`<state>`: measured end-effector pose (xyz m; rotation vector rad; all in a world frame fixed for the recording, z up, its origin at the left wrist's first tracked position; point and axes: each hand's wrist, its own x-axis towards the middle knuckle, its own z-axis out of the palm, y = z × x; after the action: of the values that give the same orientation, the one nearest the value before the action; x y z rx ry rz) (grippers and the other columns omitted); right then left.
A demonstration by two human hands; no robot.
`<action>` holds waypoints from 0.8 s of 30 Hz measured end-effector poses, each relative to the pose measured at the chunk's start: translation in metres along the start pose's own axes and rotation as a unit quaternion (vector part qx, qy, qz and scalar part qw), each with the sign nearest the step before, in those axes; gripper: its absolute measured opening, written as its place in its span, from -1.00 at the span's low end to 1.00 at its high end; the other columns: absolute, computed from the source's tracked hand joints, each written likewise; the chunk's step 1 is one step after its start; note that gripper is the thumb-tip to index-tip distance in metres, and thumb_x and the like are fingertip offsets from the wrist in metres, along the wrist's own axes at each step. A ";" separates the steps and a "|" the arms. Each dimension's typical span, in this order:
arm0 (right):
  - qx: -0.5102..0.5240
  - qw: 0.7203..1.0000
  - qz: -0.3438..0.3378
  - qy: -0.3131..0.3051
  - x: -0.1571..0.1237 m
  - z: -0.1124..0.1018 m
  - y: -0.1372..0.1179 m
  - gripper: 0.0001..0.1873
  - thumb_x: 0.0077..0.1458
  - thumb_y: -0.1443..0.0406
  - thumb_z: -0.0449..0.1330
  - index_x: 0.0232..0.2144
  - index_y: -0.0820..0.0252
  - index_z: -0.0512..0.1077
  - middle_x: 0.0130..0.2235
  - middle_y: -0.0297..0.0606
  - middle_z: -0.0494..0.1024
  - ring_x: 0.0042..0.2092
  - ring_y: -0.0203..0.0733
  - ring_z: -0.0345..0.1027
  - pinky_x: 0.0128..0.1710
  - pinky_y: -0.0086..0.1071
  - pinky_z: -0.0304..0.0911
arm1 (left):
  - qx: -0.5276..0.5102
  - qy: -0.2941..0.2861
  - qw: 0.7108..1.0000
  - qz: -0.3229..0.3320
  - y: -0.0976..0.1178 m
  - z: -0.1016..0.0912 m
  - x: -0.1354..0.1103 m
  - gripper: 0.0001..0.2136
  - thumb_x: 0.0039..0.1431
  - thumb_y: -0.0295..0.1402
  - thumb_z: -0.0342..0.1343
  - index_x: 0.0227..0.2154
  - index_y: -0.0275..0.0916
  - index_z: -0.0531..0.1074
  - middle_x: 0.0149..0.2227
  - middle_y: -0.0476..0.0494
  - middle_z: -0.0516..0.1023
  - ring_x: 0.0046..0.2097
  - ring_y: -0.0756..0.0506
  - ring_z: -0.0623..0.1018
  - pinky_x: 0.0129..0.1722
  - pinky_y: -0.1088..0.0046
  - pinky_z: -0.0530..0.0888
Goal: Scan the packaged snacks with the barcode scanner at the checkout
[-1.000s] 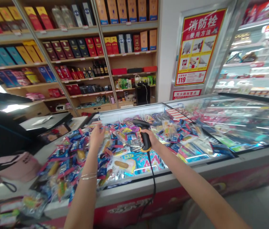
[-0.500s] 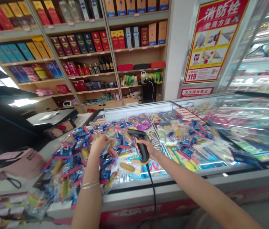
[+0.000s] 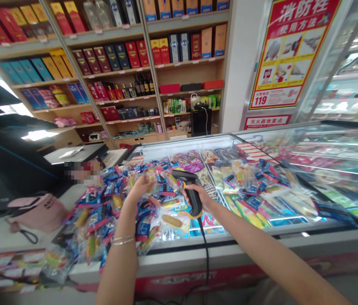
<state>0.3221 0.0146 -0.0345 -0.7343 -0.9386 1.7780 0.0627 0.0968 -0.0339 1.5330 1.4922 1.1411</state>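
Note:
My right hand is wrapped round the grip of a black and yellow barcode scanner. Its cord hangs down over the freezer's front edge, and its head points left. Left of it, the fingers of my left hand are closed on a clear snack packet, partly hidden by the fingers. Under and around this hand lies a heap of blue and clear snack packets. A single clear packet with a brown sausage-like piece lies on the glass below the scanner.
The glass-topped chest freezer holds colourful packs, with more packets on its right part. On the left counter are a pink pouch and a dark monitor. Behind stand shelves of boxes and a red fire-hydrant poster.
My left hand has moved slightly up and to the right, with a packet in its fingers. My right hand keeps hold of the scanner. The whole view has shifted a little.

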 end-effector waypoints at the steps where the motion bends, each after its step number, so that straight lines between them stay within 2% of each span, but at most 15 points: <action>1: 0.001 1.000 -0.001 0.000 -0.001 0.000 -0.001 -0.77 -0.19 0.17 0.27 -0.57 0.21 0.37 -0.64 -0.36 0.40 -0.65 -0.35 0.20 -0.65 -0.45 0.12 | -0.082 -0.002 0.997 -0.002 0.003 0.001 -0.001 -0.65 -0.20 -0.22 0.30 -0.35 -0.26 0.37 -0.44 -0.01 0.49 -0.39 -0.05 0.48 -0.41 0.47 0.40; 4: -0.002 1.000 0.007 -0.012 -0.003 0.002 -0.003 -0.77 -0.20 0.17 0.27 -0.56 0.22 0.38 -0.62 -0.36 0.41 -0.64 -0.36 0.21 -0.65 -0.45 0.14 | -0.255 -0.004 0.967 -0.014 0.019 0.003 -0.006 -0.75 -0.15 -0.32 0.25 -0.36 -0.26 0.40 -0.46 0.01 0.46 -0.44 0.03 0.44 -0.43 0.55 0.39; 7: -0.007 0.999 0.013 -0.033 -0.005 0.003 -0.003 -0.76 -0.20 0.16 0.26 -0.56 0.23 0.38 -0.61 -0.36 0.41 -0.63 -0.36 0.23 -0.65 -0.46 0.15 | -0.408 0.001 0.913 -0.032 0.037 0.000 -0.013 -0.81 -0.07 -0.37 0.15 -0.33 -0.28 0.44 -0.51 0.00 0.41 -0.49 0.06 0.39 -0.48 0.57 0.37; 9: -0.008 0.999 0.015 -0.048 -0.006 0.004 -0.002 -0.76 -0.19 0.16 0.26 -0.53 0.23 0.40 -0.61 -0.37 0.41 -0.63 -0.36 0.22 -0.65 -0.46 0.16 | -0.474 -0.008 0.880 -0.031 0.045 -0.003 -0.018 -0.75 -0.02 -0.33 0.06 -0.27 -0.31 0.47 -0.51 -0.03 0.38 -0.50 0.04 0.37 -0.50 0.56 0.37; 11: -0.013 0.998 0.016 -0.061 -0.007 0.005 -0.001 -0.76 -0.18 0.16 0.26 -0.49 0.23 0.42 -0.60 -0.38 0.41 -0.64 -0.36 0.23 -0.66 -0.46 0.17 | -0.505 -0.021 0.863 -0.023 0.050 -0.004 -0.022 -0.66 0.02 -0.27 -0.01 -0.20 -0.34 0.47 -0.51 -0.05 0.36 -0.51 0.03 0.34 -0.53 0.53 0.36; 15: -0.051 0.994 0.038 -0.094 -0.008 0.006 0.003 -0.73 -0.13 0.13 0.23 -0.57 0.24 0.39 -0.63 -0.36 0.38 -0.65 -0.35 0.22 -0.68 -0.47 0.15 | -0.501 -0.027 0.865 -0.005 0.053 -0.004 -0.025 -0.57 0.04 -0.18 -0.06 -0.11 -0.33 0.45 -0.52 -0.03 0.30 -0.54 0.03 0.28 -0.54 0.51 0.32; 17: -0.057 0.993 0.038 -0.098 -0.010 0.007 0.003 -0.72 -0.14 0.12 0.23 -0.58 0.24 0.39 -0.63 -0.35 0.38 -0.65 -0.36 0.22 -0.68 -0.48 0.17 | -0.503 -0.025 0.864 0.010 0.053 -0.004 -0.025 -0.57 0.05 -0.20 -0.07 -0.08 -0.31 0.44 -0.53 -0.01 0.27 -0.54 0.04 0.25 -0.54 0.53 0.30; 24: -0.043 0.994 0.031 -0.101 -0.013 0.006 0.001 -0.74 -0.15 0.14 0.25 -0.54 0.23 0.38 -0.59 -0.36 0.39 -0.63 -0.37 0.22 -0.69 -0.49 0.19 | -0.557 -0.033 0.830 0.025 0.057 -0.004 -0.027 -0.59 0.07 -0.33 -0.08 -0.02 -0.28 0.42 -0.54 0.02 0.21 -0.56 0.05 0.21 -0.59 0.58 0.24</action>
<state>0.3213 0.0010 -0.0309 -0.6517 -1.1428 1.9011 0.0819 0.0642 0.0170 0.7448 0.4719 1.5484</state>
